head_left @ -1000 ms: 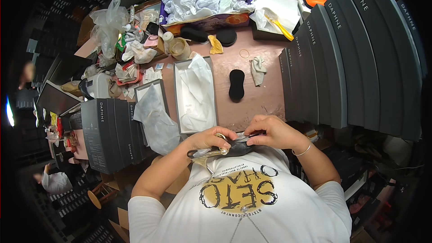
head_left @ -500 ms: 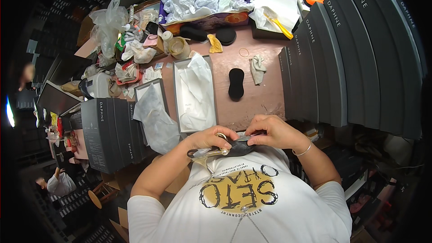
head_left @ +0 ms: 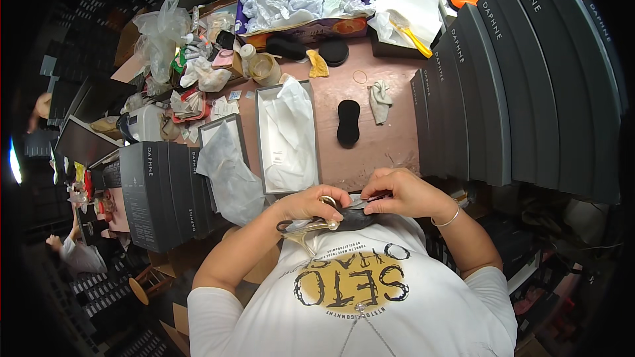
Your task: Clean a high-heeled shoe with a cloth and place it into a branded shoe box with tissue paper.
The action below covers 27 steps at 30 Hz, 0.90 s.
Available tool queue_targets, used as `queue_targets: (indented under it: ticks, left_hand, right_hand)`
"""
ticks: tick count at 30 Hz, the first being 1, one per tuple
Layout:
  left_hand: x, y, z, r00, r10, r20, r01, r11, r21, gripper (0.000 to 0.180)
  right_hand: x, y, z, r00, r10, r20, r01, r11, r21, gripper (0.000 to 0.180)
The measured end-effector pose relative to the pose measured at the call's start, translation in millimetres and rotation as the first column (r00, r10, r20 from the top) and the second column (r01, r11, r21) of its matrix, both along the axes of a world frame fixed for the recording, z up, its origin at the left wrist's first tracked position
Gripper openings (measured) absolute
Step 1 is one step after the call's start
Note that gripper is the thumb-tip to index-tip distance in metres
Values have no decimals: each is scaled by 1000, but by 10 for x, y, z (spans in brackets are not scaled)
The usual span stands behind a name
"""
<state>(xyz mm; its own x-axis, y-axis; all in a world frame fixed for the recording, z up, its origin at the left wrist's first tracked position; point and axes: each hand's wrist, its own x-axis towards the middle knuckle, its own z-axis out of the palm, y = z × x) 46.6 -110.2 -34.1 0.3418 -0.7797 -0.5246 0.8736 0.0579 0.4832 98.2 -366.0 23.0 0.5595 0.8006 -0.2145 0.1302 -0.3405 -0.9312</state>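
Note:
Close against my belly I hold a dark shoe (head_left: pixel 357 219) with a metallic, pearl-trimmed heel part pointing left. My left hand (head_left: pixel 311 205) is closed round its heel end. Fingers of my right hand (head_left: pixel 400 193) pinch at the shoe's other end, by a greyish, shiny piece in its opening; whether they grip that piece or the shoe's edge is partly hidden. Beyond my hands, an open shoebox (head_left: pixel 258 135) with white tissue paper (head_left: pixel 294 119) lies on the pink table (head_left: pixel 390 142). A black hourglass-shaped pad (head_left: pixel 348 124) rests to its right.
Tall stacks of dark grey shoeboxes (head_left: pixel 479 92) wall off the right; more boxes (head_left: pixel 155 195) stand at left. A grey cloth (head_left: pixel 380 102), yellow cloth (head_left: pixel 317 63), jar (head_left: pixel 264 69) and purple-edged carton of crumpled paper (head_left: pixel 304 29) occupy the table. A co-worker (head_left: pixel 83 254) is far left.
My hands and the shoe stay almost in place, with only slight finger movement. At far left, the co-worker has shifted, with an arm now raised.

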Motion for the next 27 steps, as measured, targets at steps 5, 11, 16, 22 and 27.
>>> queue_targets:
  ticks: [5,11,16,22,27]
  left_hand:
    - [12,-27,85,999,-12,35,12,1000,18,27]
    - [9,-24,38,997,-42,60,42,999,10,30]
    - [27,-26,72,997,-51,55,49,998,42,30]
    - [36,-38,92,994,-69,86,66,997,31,28]
    - [46,-47,121,992,-72,105,70,997,20,26]
  right_hand:
    - [7,33,35,999,32,20,-31,999,-19,30]
    - [15,35,37,999,48,24,-47,998,-38,30]
    - [16,22,12,999,-24,29,24,1000,-16,31]
    - [36,37,72,999,45,-1,-45,999,-19,32]
    - [49,68,101,997,72,13,-72,997,-35,30]
